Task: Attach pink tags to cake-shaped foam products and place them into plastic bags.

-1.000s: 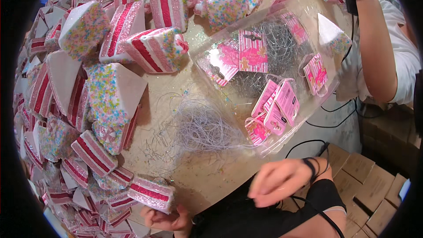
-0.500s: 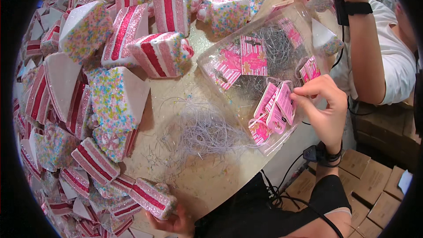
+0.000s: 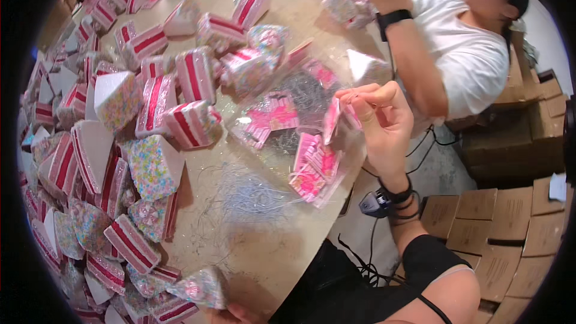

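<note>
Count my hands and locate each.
2: left hand at the lower edge, partly cut off, holding a sprinkled cake slice; right hand right of centre, pinching a pink tag.

Brown cartons [image 3: 501,222] on grey floor [image 3: 445,169]

Over on the table [image 3: 264,249], cake slices [image 3: 157,167] crowd the left, a tray [image 3: 343,182] with tags [image 3: 315,165] in it lies to their right, string [image 3: 249,198] lies before the tray, and boxes [image 3: 477,204] stand past the table's right edge.
</note>
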`<state>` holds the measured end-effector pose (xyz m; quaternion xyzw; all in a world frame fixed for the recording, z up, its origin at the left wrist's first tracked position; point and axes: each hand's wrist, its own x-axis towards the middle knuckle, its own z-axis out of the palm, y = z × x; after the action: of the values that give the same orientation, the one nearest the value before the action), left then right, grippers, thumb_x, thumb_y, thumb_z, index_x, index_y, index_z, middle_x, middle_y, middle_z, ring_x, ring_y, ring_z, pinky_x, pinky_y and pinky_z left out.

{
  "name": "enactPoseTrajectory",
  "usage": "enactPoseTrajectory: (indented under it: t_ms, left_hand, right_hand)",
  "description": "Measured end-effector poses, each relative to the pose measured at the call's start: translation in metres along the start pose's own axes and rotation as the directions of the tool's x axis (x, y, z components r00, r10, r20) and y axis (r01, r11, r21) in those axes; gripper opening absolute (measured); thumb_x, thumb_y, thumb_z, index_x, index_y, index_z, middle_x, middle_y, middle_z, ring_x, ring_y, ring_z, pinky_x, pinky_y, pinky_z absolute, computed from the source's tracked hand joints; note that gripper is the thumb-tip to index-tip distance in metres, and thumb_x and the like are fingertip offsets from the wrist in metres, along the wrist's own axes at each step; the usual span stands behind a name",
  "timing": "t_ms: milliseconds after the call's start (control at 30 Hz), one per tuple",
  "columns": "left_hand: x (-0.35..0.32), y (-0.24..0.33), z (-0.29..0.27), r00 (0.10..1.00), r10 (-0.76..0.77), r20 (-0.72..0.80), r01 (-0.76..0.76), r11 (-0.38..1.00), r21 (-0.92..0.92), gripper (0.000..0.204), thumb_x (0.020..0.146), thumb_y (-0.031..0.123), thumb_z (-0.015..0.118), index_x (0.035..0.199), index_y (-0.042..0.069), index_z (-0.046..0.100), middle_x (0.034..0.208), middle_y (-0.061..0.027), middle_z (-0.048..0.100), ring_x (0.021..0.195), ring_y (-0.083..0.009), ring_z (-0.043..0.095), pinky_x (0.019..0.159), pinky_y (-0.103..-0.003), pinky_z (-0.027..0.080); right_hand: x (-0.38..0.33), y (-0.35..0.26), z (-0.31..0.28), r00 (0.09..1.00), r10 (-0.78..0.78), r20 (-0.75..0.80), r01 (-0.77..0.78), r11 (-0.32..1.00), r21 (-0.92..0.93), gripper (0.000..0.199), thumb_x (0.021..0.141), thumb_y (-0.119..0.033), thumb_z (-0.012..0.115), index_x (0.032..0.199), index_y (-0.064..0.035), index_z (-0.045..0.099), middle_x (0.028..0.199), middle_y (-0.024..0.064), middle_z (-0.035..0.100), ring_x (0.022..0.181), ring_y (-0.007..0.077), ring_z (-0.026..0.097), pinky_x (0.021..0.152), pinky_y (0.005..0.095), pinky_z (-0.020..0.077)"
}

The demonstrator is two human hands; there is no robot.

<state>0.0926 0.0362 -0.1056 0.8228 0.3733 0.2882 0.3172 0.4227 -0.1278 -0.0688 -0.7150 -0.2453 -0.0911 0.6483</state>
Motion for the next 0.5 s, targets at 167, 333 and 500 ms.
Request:
enactPoseTrajectory:
  t_ms: [167,333,500]
  left_hand:
    - [0.017,0.019,-0.002,0.972,0.23,0.046,-0.234,0.929,0.288,0.021,0.088,0.013,0.062,0.08,-0.001,0.048,0.096,-0.0207,0.052,0.085,-0.0305,0.052,0.064,-0.039,0.041]
    - [0.009,0.016,-0.002,0.991,0.135,0.024,-0.137,0.98,0.146,0.022,0.083,0.011,0.065,0.09,-0.002,0.049,0.112,-0.0255,0.049,0.091,-0.0339,0.051,0.073,-0.041,0.044]
    - [0.019,0.031,-0.011,0.952,0.305,0.036,-0.302,0.908,0.289,0.064,0.082,0.015,0.068,0.133,-0.007,0.036,0.138,-0.0272,0.033,0.12,-0.0405,0.043,0.095,-0.048,0.043]
  right_hand:
    - [-0.007,-0.03,-0.008,0.986,-0.087,-0.143,0.143,0.884,0.446,0.015,0.093,-0.01,0.064,0.097,-0.0014,0.052,0.089,0.012,0.066,0.078,0.015,0.064,0.074,0.0279,0.0515]
    - [-0.054,-0.04,0.004,0.993,-0.094,0.069,0.027,0.759,0.65,0.012,0.09,-0.005,0.066,0.097,0.0018,0.058,0.085,0.0118,0.067,0.08,0.017,0.066,0.074,0.0293,0.0541]
    - [-0.105,-0.057,0.001,0.963,-0.007,0.269,-0.14,0.839,0.525,0.008,0.086,0.006,0.066,0.094,0.0043,0.064,0.09,0.0154,0.07,0.084,0.0216,0.07,0.073,0.0305,0.0563]
